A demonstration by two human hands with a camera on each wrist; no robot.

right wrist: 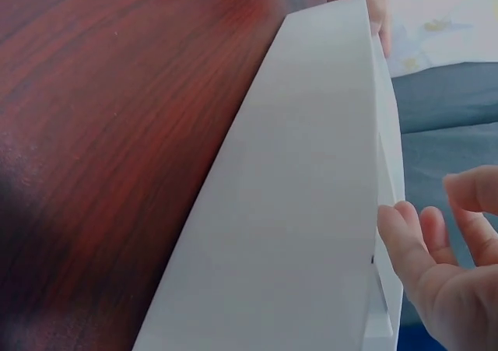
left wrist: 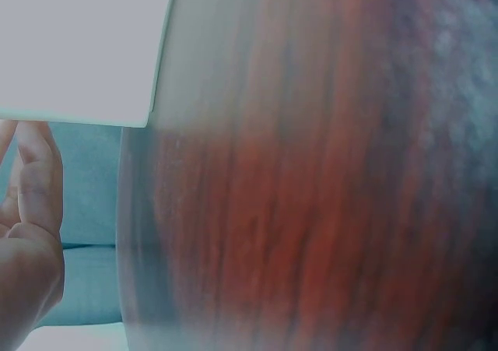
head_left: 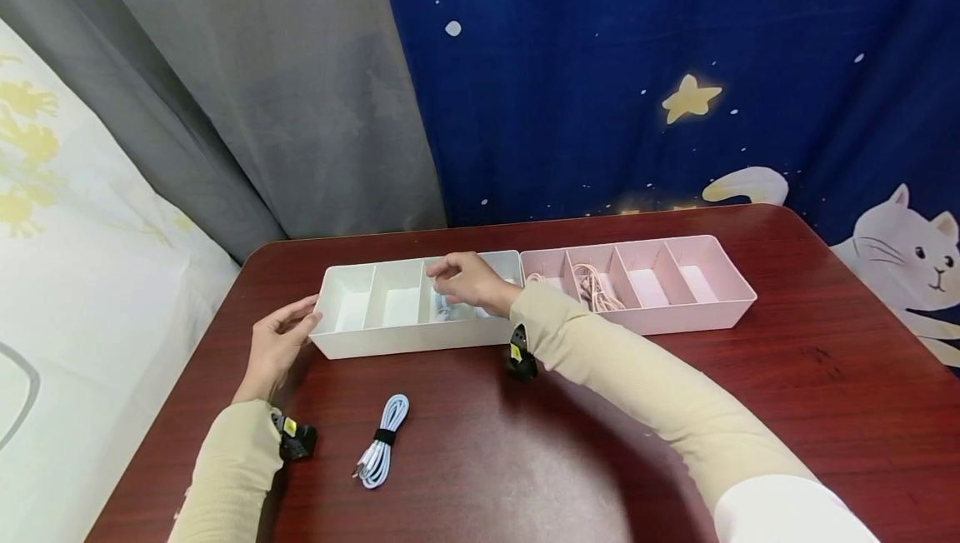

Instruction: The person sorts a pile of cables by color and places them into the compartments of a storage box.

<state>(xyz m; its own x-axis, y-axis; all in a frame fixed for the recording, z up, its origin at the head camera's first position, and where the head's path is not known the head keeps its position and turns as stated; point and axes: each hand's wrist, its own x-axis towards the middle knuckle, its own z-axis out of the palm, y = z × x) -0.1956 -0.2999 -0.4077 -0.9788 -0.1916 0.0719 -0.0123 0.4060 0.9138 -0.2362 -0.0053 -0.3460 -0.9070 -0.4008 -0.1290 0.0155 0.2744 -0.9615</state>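
Observation:
A white divided box (head_left: 405,339) stands on the table, its left end touched by the fairly straight fingers of my left hand (head_left: 277,343). In the left wrist view, those fingers (left wrist: 37,180) rise to the edge of the box. Over the box's third compartment from the left hovers my right hand (head_left: 472,281), fingers loosely bent and holding nothing. Beneath it a pale blue cable (head_left: 442,310) shows in that compartment, partly hidden by the hand. Another light blue cable (head_left: 392,414), coiled and bound with a black strap, lies on the table in front of the box.
A pink divided box (head_left: 675,320) adjoins the white box's right end. Pink cables (head_left: 596,289) lie in its two left compartments. The dark red wooden table (head_left: 465,476) ends at the back against grey and blue curtains (head_left: 570,110).

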